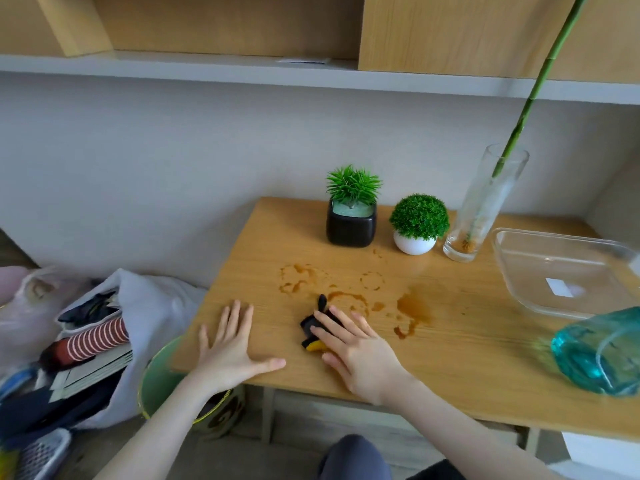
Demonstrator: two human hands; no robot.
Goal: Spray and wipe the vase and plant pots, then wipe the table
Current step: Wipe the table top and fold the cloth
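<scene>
The soft, limp cloth (317, 329) is pressed flat under the right hand (360, 355) (left hand (228, 344) spread on the table (450, 358)), best bunched centrally.

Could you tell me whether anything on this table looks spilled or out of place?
Yes: brown liquid stains and ring marks smear the table ahead of the right hand, which presses a dark cloth.

Teal bottle (602, 355) (blurred), cut by right edge
</scene>
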